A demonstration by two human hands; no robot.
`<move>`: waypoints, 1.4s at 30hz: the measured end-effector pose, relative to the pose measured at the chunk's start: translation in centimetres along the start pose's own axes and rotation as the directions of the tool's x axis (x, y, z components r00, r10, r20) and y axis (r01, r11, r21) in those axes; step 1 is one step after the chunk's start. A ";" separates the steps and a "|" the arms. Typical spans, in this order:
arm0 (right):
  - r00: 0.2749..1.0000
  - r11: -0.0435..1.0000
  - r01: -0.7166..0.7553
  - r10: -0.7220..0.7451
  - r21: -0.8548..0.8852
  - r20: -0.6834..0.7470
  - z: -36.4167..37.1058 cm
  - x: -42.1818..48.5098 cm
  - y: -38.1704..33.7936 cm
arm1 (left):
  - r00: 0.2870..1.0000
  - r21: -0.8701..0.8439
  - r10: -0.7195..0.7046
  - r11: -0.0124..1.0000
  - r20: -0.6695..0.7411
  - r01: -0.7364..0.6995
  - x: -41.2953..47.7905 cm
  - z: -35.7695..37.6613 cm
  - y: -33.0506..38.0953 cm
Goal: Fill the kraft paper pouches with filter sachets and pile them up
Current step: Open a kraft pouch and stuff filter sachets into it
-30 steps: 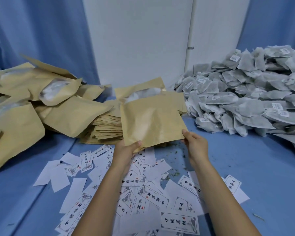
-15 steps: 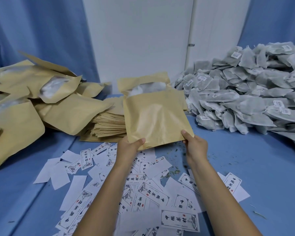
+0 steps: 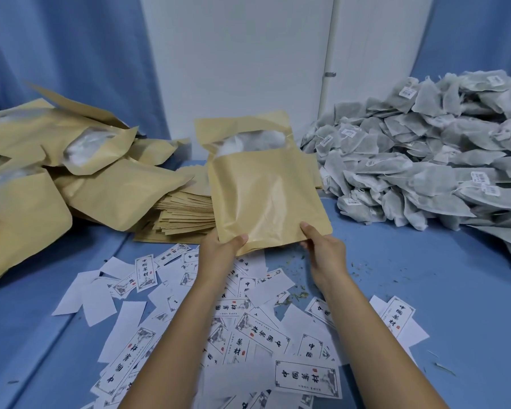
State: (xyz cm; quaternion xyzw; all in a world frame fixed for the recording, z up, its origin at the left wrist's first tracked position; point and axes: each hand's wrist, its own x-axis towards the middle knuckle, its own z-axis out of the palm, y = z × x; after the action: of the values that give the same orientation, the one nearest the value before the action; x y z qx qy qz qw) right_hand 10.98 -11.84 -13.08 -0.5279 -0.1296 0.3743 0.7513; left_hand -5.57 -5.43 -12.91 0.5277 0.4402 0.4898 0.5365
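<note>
A person holds one kraft paper pouch [image 3: 266, 199] upright above a blue tabletop [image 3: 425, 290]. The left hand [image 3: 219, 249] pinches the pouch's bottom left corner, thumb on the front. The right hand [image 3: 325, 252] pinches its bottom right corner in the same way. Something pale shows through the window near the pouch's top, probably a filter sachet already inside, though it is too blurred to be sure. If so, the filling step looks done for this pouch, and piling comes next. To the left of the pouch lies a loose pile of filled pouches [image 3: 71, 160]. Just behind and left of the pouch sits a stack of flat empty pouches [image 3: 186, 214]. To its right is a large heap of grey sachets [image 3: 425, 160]. Below it, printed paper labels [image 3: 248, 335] are scattered under both forearms. The next move calls for carrying the pouch left, keeping its open top edge upward so nothing slides out. The air to the left of the pouch looks free. However, the flat stack's edge lies close beneath that path, and the filled pile slopes and may slip.
</note>
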 end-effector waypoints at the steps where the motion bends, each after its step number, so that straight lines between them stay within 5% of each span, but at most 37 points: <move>1: 0.998 0.998 -0.029 0.026 0.050 0.051 0.2 -0.2 0.1 | 1.000 -0.001 0.006 1.000 0.005 -0.006 0.0 0.0 0.0; 6: 1.000 0.996 -0.016 0.014 -0.093 -0.025 0.4 -0.4 0.6 | 1.000 -0.008 -0.004 1.000 0.022 0.004 -0.3 0.2 -0.3; 10: 0.995 0.998 -0.035 0.031 0.045 0.095 1.1 -0.7 1.1 | 1.000 -0.043 0.005 0.999 -0.013 -0.006 -0.6 0.6 -0.2; 27: 0.992 0.992 -0.058 0.070 -0.110 0.109 1.8 -1.4 2.0 | 1.000 -0.089 0.018 0.996 0.008 -0.018 -1.6 1.9 -0.1; 35: 1.000 0.992 0.015 -0.012 -0.126 0.025 1.3 -1.0 1.7 | 0.986 0.044 -0.073 0.997 0.148 0.067 -1.3 1.3 0.1; 42: 0.994 0.975 -0.019 0.042 -0.221 0.101 2.2 -1.7 2.6 | 0.987 0.071 -0.094 0.994 0.130 0.086 -1.3 1.3 -0.2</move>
State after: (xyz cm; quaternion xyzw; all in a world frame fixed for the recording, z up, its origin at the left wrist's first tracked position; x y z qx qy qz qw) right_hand 7.42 -11.05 -14.21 -0.5893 -0.2013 0.3966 0.6745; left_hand -4.47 -6.91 -13.08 0.5561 0.4425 0.4140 0.5688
